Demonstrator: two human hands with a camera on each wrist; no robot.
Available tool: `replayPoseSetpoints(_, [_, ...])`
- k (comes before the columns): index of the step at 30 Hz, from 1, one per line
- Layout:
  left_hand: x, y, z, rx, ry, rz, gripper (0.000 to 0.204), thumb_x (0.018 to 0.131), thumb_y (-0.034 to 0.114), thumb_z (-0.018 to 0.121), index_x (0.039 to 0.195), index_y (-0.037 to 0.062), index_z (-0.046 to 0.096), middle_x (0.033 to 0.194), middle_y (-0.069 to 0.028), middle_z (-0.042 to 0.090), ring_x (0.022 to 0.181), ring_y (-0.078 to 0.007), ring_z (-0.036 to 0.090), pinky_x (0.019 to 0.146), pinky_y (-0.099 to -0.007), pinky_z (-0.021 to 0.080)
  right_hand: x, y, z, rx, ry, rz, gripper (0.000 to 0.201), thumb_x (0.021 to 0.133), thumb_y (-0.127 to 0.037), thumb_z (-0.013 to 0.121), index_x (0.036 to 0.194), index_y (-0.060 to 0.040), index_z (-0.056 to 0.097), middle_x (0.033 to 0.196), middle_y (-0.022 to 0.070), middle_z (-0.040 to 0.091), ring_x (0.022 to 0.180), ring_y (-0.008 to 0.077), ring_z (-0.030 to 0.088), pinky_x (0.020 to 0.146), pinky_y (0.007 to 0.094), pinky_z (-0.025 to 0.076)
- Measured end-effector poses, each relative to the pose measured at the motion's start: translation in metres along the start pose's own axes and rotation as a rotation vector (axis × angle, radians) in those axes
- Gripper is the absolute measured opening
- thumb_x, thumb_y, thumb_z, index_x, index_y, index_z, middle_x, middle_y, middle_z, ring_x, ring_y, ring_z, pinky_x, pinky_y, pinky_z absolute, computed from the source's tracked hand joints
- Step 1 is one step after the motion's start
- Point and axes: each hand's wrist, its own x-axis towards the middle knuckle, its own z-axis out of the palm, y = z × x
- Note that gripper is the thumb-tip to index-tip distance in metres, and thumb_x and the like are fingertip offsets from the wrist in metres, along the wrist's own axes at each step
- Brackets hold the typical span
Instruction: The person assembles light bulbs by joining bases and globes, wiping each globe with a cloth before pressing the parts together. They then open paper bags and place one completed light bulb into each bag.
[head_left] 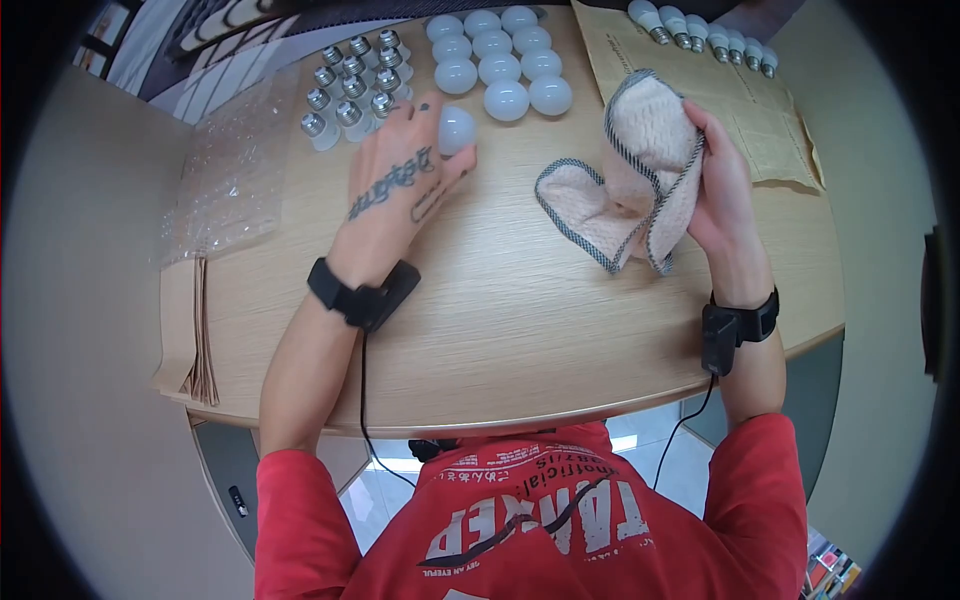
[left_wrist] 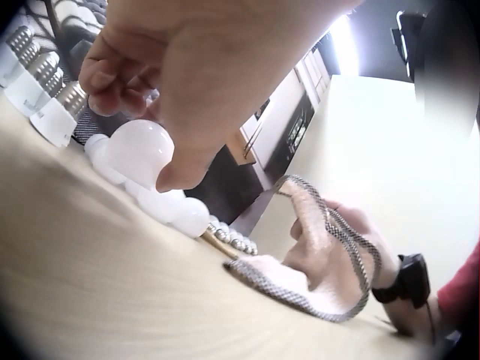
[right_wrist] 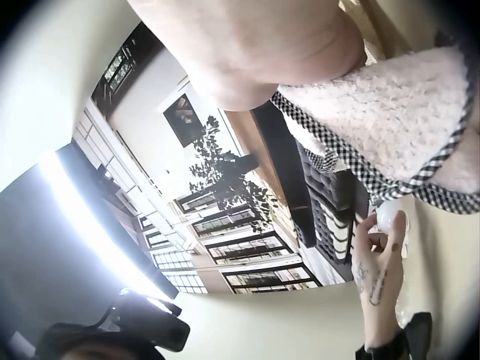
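My left hand (head_left: 400, 175) pinches a white bulb (head_left: 457, 130) between thumb and fingers, low over the table between two groups of bulbs. In the left wrist view the thumb lies against the round side of this bulb (left_wrist: 141, 152), and the other fingers are partly behind it. On the right, my right hand (head_left: 728, 190) grips a pale fuzzy cloth (head_left: 655, 130) with a checkered edge, thumb at its side. The cloth hangs in folds, one flap spread to the left. In the right wrist view the cloth (right_wrist: 390, 112) hides the right fingertips.
Several bulbs (head_left: 352, 87) stand base-up at the back left; several round white bulbs (head_left: 499, 68) sit in rows beside them. More bulbs (head_left: 697, 32) lie along brown paper (head_left: 740, 110) at the back right. Bubble wrap (head_left: 235, 170) and folded brown paper (head_left: 182, 330) lie left.
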Motion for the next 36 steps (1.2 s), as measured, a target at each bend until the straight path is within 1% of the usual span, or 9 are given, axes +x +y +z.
replayPoseSetpoints(4, [-0.009, 0.013, -0.028, -0.110, 0.062, 0.043, 0.044, 0.078, 0.032, 0.077, 0.106, 0.0021, 0.060, 0.096, -0.0159, 0.063, 0.077, -0.0339, 0.064, 0.067, -0.0408, 0.053, -0.013, -0.019, 0.008, 0.055, -0.084, -0.125, 0.038, 0.101, -0.024, 0.047, 0.125, 0.0043, 0.053, 0.119, 0.0140, 0.063, 0.106, 0.0222, 0.063, 0.095, 0.0374, 0.052])
replayPoseSetpoints(7, [-0.010, 0.026, -0.043, -0.212, 0.047, 0.031, 0.045, 0.073, 0.033, 0.079, 0.104, 0.0034, 0.063, 0.082, -0.0065, 0.056, 0.067, -0.0153, 0.053, 0.059, -0.0271, 0.045, -0.013, -0.004, 0.018, -0.277, 0.079, -0.189, 0.039, 0.101, -0.026, 0.050, 0.123, 0.0057, 0.058, 0.117, 0.0119, 0.064, 0.101, 0.0182, 0.063, 0.092, 0.0318, 0.049])
replayPoseSetpoints(12, [-0.015, 0.061, -0.056, -0.763, -0.188, 0.118, 0.045, 0.071, 0.027, 0.081, 0.105, 0.0039, 0.063, 0.090, -0.0028, 0.062, 0.072, -0.0095, 0.057, 0.057, -0.0222, 0.044, -0.025, 0.002, 0.031, -0.591, 0.093, -0.279, 0.038, 0.100, -0.026, 0.052, 0.119, 0.0053, 0.061, 0.108, 0.0080, 0.067, 0.098, 0.0150, 0.062, 0.089, 0.0291, 0.047])
replayPoseSetpoints(15, [-0.011, 0.072, -0.052, -0.892, -0.476, 0.068, 0.050, 0.073, 0.028, 0.081, 0.112, 0.0044, 0.059, 0.097, -0.0043, 0.067, 0.073, -0.0088, 0.059, 0.058, -0.0219, 0.045, -0.020, 0.003, 0.024, -0.307, 0.054, -0.117, 0.036, 0.100, -0.026, 0.052, 0.117, 0.0039, 0.062, 0.108, 0.0086, 0.068, 0.098, 0.0157, 0.063, 0.088, 0.0308, 0.049])
replayPoseSetpoints(18, [-0.012, 0.071, -0.043, -0.956, -0.505, -0.055, 0.054, 0.073, 0.028, 0.081, 0.115, 0.0041, 0.057, 0.094, -0.0037, 0.067, 0.073, -0.0089, 0.060, 0.062, -0.0226, 0.046, -0.021, -0.002, 0.021, -0.052, 0.026, -0.084, 0.042, 0.103, -0.030, 0.044, 0.120, 0.0038, 0.061, 0.115, 0.0127, 0.067, 0.103, 0.0201, 0.064, 0.094, 0.0352, 0.050])
replayPoseSetpoints(25, [-0.013, 0.053, -0.020, -1.000, -0.340, -0.080, 0.050, 0.078, 0.024, 0.076, 0.119, 0.0024, 0.057, 0.108, -0.0067, 0.064, 0.079, -0.0098, 0.059, 0.066, -0.0244, 0.048, -0.036, 0.005, 0.014, 0.043, -0.654, 0.049, 0.047, 0.102, -0.028, 0.040, 0.116, 0.0121, 0.061, 0.117, 0.0185, 0.065, 0.112, 0.0273, 0.059, 0.102, 0.0384, 0.041])
replayPoseSetpoints(31, [-0.015, 0.054, -0.026, -0.762, -0.288, 0.033, 0.048, 0.071, 0.020, 0.079, 0.113, 0.0028, 0.062, 0.095, -0.0066, 0.060, 0.079, -0.0144, 0.061, 0.065, -0.0290, 0.051, -0.029, 0.016, 0.005, -0.326, -0.830, -0.245, 0.029, 0.088, -0.008, 0.051, 0.104, 0.0114, 0.067, 0.130, 0.0207, 0.055, 0.119, 0.0291, 0.053, 0.101, 0.0383, 0.040])
replayPoseSetpoints(34, [-0.018, 0.056, -0.024, -0.616, -0.258, 0.128, 0.058, 0.070, 0.029, 0.075, 0.114, -0.0054, 0.058, 0.095, -0.0163, 0.060, 0.083, -0.0319, 0.063, 0.075, -0.0384, 0.051, -0.019, 0.020, 0.007, -0.605, -0.931, -0.499, 0.022, 0.079, 0.001, 0.056, 0.095, 0.0067, 0.070, 0.130, 0.0177, 0.056, 0.117, 0.0272, 0.053, 0.101, 0.0366, 0.041])
replayPoseSetpoints(36, [-0.020, 0.058, -0.022, -0.572, -0.185, 0.168, 0.064, 0.067, 0.023, 0.079, 0.123, 0.0012, 0.056, 0.096, -0.0133, 0.060, 0.080, -0.0266, 0.062, 0.071, -0.0350, 0.052, -0.019, 0.021, 0.010, -0.768, -0.876, -0.570, 0.020, 0.077, 0.002, 0.059, 0.094, 0.0047, 0.070, 0.128, 0.0151, 0.056, 0.116, 0.0248, 0.053, 0.099, 0.0347, 0.042])
